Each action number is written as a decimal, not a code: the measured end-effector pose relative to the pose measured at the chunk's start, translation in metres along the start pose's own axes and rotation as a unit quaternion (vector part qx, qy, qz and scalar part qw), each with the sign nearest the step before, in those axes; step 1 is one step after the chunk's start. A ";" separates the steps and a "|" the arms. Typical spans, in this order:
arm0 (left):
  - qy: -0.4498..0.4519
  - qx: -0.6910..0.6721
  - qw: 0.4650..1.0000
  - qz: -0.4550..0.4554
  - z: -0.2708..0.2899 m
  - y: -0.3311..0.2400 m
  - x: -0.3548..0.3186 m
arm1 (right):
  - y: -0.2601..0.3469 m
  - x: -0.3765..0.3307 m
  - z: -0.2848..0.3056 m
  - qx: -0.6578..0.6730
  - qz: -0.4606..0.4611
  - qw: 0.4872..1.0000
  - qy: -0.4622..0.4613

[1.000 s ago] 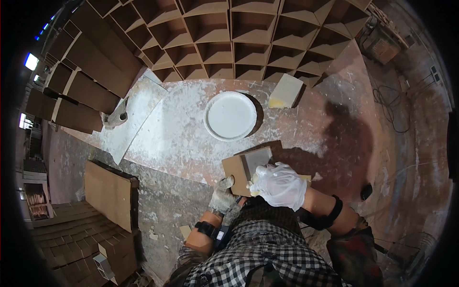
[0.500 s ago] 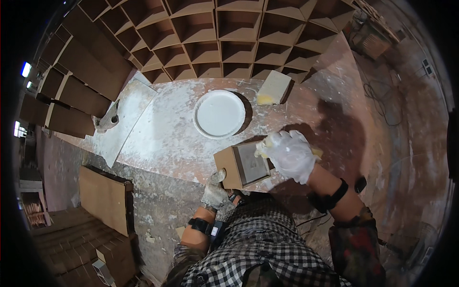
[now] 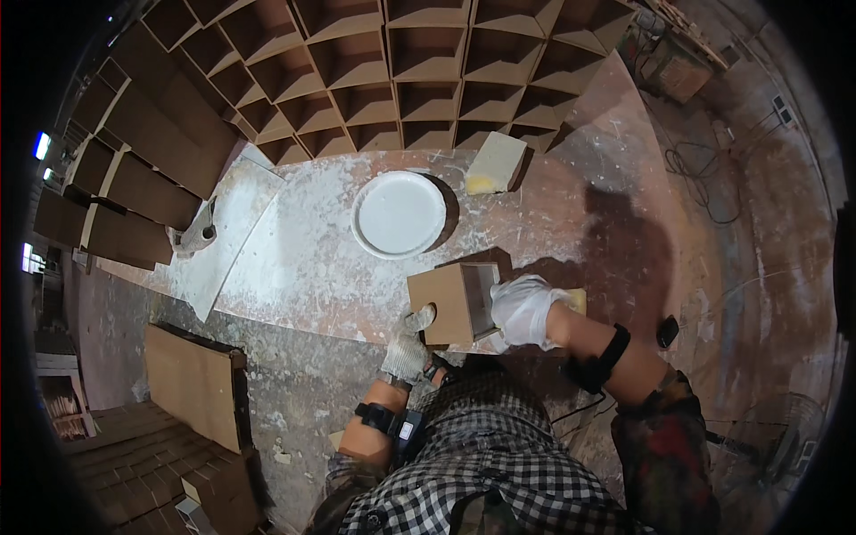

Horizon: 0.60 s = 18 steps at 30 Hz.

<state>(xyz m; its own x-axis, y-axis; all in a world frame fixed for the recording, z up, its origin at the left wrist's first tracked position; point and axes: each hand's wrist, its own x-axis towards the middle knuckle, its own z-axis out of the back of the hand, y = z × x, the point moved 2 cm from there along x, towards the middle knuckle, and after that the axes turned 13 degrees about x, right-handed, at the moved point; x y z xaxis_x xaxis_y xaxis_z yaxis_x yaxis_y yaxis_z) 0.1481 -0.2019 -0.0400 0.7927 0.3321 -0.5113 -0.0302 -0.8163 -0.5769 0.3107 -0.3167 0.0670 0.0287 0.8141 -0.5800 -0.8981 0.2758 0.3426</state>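
Note:
My left hand [image 3: 407, 348], in a knitted work glove, grips a brown board box [image 3: 441, 303] by its near left side, thumb on the outer wall. The box is tilted on the table, its open face with a pale grey inside turned right. At that opening is my right hand [image 3: 524, 310], in a thin white glove, fingers curled at the rim and partly hidden. The yellowish sponge seen in it a moment ago is out of sight now. Beyond my right wrist a yellow patch [image 3: 578, 299] shows on the table.
A round white tub of white stuff [image 3: 399, 214] stands mid-table, with a pale block with a yellow end [image 3: 496, 163] to its right. Stacked open brown boxes [image 3: 432, 102] line the far edge. A scraper-like tool [image 3: 196, 234] lies left. Flat boards [image 3: 194, 379] stand lower left.
My right hand has moved down and left to the box's opening. The box has turned, so its open face points more to the right and its brown side shows more.

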 end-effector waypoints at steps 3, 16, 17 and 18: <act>0.014 0.024 1.000 0.007 -0.006 0.000 0.005 | -0.037 0.005 -0.021 0.117 0.000 0.992 0.048; 0.063 0.036 0.997 0.017 -0.011 -0.006 -0.005 | -0.039 -0.064 -0.026 0.680 0.041 0.633 -0.367; 0.067 0.065 0.995 0.028 -0.014 -0.002 -0.007 | -0.041 -0.064 -0.029 0.678 0.041 0.632 -0.375; 0.067 0.096 0.992 0.038 -0.018 -0.002 -0.010 | -0.039 -0.065 -0.026 0.572 0.031 0.694 -0.436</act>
<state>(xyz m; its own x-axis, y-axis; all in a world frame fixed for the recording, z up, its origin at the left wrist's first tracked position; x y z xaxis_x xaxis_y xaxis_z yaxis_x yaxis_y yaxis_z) 0.1515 -0.2123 -0.0225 0.8571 0.1972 -0.4759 -0.1974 -0.7276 -0.6570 0.3324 -0.3935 0.0722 0.7079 0.7051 -0.0408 0.0120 0.0458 0.9989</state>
